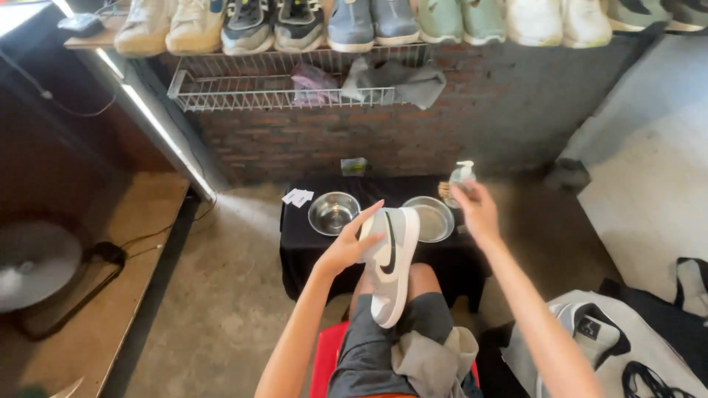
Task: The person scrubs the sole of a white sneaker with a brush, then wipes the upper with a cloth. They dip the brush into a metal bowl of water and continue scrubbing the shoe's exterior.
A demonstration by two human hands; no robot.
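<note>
Fingers of the left hand (352, 243) clamp the side of a grey-and-white sneaker (389, 262) held upright over the lap; the right hand (477, 210) reaches, fingers loosely apart, to a pump bottle (463, 173) (touching or not, unclear) beside two steel bowls (333, 212) on the black table (299, 236).

Daylit floor, dark surroundings, wide-angle bend at the edges

Bright daylight falls from the right onto the pale floor (649, 191), nearly washing it out, while the far left stays in deep shadow. A lit strip (158, 125) glares along the left ledge. The metal bowls (333, 212) catch soft highlights. The right hand (478, 212) is slightly motion-blurred. The shoe shelf (295, 51) bows at the frame's far edge; the detail is soft overall.
</note>
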